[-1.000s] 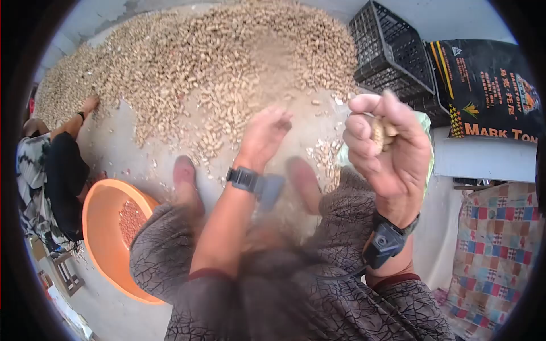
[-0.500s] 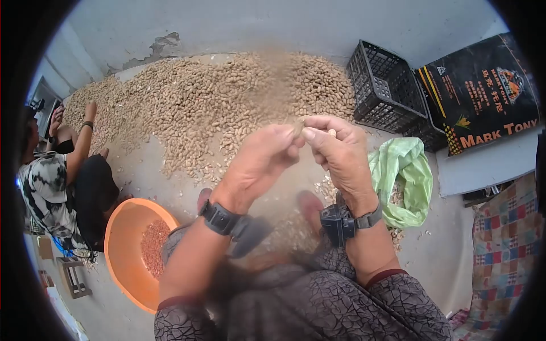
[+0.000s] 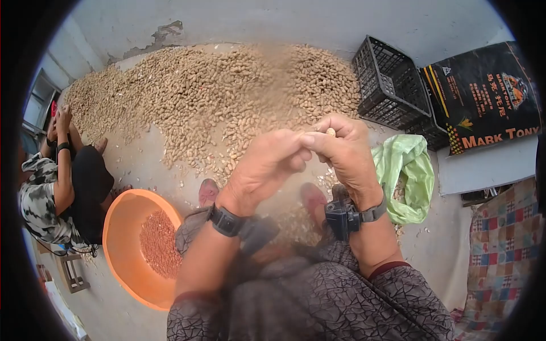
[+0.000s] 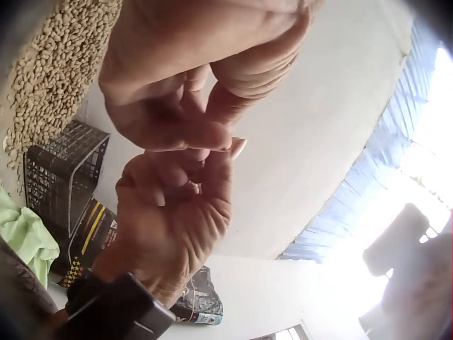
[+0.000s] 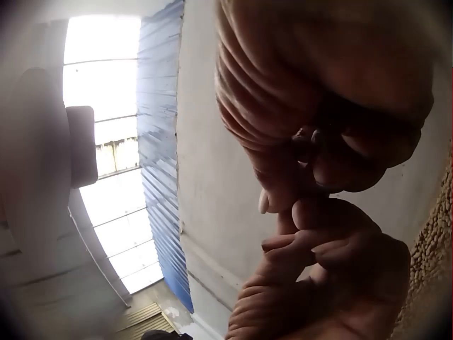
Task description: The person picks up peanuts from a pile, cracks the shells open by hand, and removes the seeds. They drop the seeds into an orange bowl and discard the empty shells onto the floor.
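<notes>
Both hands meet at the fingertips above the floor in the head view. The left hand, its fingers curled, pinches at the meeting point, where a peanut is mostly hidden by fingers. The right hand pinches there too with thumb and index finger, and another peanut shows among its curled fingers. In the left wrist view the left hand is above the right hand, their tips touching. A wide heap of peanuts lies beyond the hands.
An orange basin holding red kernels stands at left, near a seated person. To the right are a green bag, black crates, a black printed sack and a patchwork cloth.
From one second ago, the right hand came in from the right and the left hand rose slightly to meet it. Over the last half second they stayed together, and the peanut between the fingertips became hidden.
</notes>
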Demonstrator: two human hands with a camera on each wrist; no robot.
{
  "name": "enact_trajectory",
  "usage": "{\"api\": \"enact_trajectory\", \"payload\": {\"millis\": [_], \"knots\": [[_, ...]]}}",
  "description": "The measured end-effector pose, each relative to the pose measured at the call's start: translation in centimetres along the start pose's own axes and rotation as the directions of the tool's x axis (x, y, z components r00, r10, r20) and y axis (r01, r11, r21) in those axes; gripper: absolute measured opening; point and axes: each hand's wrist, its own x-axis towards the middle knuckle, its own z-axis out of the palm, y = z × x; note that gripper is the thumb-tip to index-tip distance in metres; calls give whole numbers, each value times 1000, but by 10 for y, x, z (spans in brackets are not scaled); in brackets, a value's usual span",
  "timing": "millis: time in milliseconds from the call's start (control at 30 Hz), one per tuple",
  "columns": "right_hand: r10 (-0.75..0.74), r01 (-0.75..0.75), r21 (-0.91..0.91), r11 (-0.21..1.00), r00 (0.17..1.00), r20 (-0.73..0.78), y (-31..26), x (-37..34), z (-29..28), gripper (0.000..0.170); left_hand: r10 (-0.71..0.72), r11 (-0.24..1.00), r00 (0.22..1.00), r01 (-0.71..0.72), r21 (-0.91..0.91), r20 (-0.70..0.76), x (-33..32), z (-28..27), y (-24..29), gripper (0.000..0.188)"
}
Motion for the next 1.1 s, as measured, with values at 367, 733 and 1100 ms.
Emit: {"api": "enact_trajectory", "payload": {"millis": [367, 733, 1100], "knots": [[-353, 292, -474, 831, 934, -45, 25, 3, 14, 16, 24, 899, 981, 63, 434, -192, -8, 16, 27, 36], [-405, 311, -561, 767, 913, -48, 20, -1, 27, 11, 133, 668, 961, 94, 738, -243, -6, 19, 21, 35], [-492, 409, -555, 724, 871, 1, 20, -1, 32, 7, 295, 715, 901, 13, 699, -318, -9, 24, 12, 36]]}}
